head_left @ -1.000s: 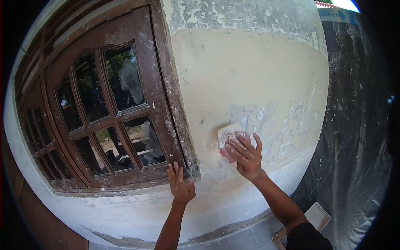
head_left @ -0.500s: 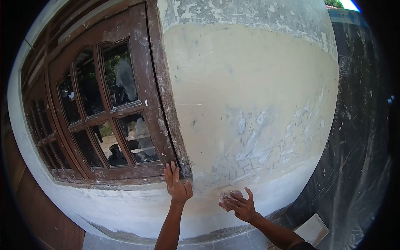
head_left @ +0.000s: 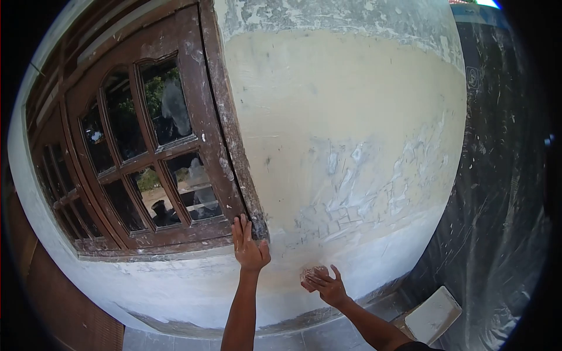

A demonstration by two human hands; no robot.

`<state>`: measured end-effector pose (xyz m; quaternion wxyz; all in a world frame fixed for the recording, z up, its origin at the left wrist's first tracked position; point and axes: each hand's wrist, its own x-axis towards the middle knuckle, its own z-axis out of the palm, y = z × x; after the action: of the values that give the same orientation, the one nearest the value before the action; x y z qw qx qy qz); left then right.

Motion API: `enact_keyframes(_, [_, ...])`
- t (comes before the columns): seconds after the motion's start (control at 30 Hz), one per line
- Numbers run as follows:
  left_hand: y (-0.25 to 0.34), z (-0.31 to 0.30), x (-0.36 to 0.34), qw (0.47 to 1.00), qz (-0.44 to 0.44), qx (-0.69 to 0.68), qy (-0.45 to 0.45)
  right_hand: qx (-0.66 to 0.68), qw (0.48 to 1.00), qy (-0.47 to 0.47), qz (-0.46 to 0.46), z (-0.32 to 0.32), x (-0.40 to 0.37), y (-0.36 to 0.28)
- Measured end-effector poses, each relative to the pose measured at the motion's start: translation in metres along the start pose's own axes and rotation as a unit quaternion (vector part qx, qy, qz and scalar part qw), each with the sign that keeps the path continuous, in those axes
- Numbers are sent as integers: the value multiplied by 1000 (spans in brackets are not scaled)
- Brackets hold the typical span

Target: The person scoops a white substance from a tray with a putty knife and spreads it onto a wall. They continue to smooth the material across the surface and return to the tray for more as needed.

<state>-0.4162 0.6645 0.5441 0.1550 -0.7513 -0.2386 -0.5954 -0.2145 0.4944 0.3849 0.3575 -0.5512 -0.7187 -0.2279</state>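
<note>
My left hand (head_left: 250, 248) lies with its fingers stretched out against the lower right corner of the brown wooden window frame (head_left: 225, 158). Nothing is held in it. Lower on the wall and to the right, my right hand (head_left: 331, 288) presses a dusty, reddish-brown piece of sandpaper (head_left: 310, 276) against the surface. Its fingers cover part of the piece. Around both hands the wall (head_left: 316, 105) is cream above and whiter below. White, scraped-looking patches (head_left: 351, 199) mark it above my right hand.
Glass panes (head_left: 167, 111) fill the window on the left. A dark plastic sheet (head_left: 492, 175) hangs at the right. A pale, flat-topped object (head_left: 433, 315) stands at lower right on grey floor tiles (head_left: 328, 336).
The view has shifted slightly. My right hand with the sandpaper has moved a little down and left along the wall. My left hand stays at the frame's corner.
</note>
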Motion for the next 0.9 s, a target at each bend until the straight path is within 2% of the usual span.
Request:
enact_keyframes(0.03, [0, -1, 2, 1000, 3, -8, -4, 20, 997, -64, 44, -3, -29, -3])
enact_keyframes(0.07, [0, -3, 4, 1000, 7, -13, -19, 15, 997, -64, 51, -8, -47, -9])
enact_keyframes(0.13, [6, -11, 3, 999, 4, -22, -33, 75, 979, -56, 183, -23, -72, -18])
enact_keyframes(0.2, [13, -19, 4, 998, -11, -38, -45, 65, 973, -33, 221, -40, -87, -21])
enact_keyframes(0.23, [21, -25, -5, 997, -30, -64, -40, 169, 918, 4, 358, -51, -91, -24])
enact_keyframes(0.27, [33, -26, -17, 996, -28, -70, -41, 268, 833, 45, 482, -60, -95, -26])
enact_keyframes(0.3, [48, -28, -31, 994, -41, -99, -35, 266, 831, 50, 485, -63, -105, -23])
enact_keyframes(0.37, [83, -30, -62, 986, -67, -149, -47, 340, 744, 175, 549, -64, -128, -11])
enact_keyframes(0.4, [106, -32, -77, 980, -81, -170, -62, 336, 744, 177, 550, -69, -133, -8])
enact_keyframes(0.47, [154, -34, -105, 969, -117, -196, -93, 437, 608, 269, 605, -86, -144, 0])
enact_keyframes(0.53, [202, -34, -128, 954, -151, -230, -119, 449, 609, 262, 599, -97, -169, 14])
enact_keyframes(0.6, [243, -24, -152, 942, -177, -249, -135, 498, 576, 287, 581, -112, -186, 26])
enact_keyframes(0.67, [285, -14, -163, 943, -177, -250, -132, 507, 565, 282, 587, -143, -198, 33])
enact_keyframes(0.73, [329, 0, -172, 922, -218, -291, -136, 512, 558, 274, 593, -174, -214, 51])
enact_keyframes(0.8, [373, 15, -183, 913, -234, -302, -145, 591, 502, 287, 563, -207, -240, 72])
enact_keyframes(0.9, [453, 38, -195, 890, -275, -319, -173, 581, 488, 265, 595, -268, -279, 99])
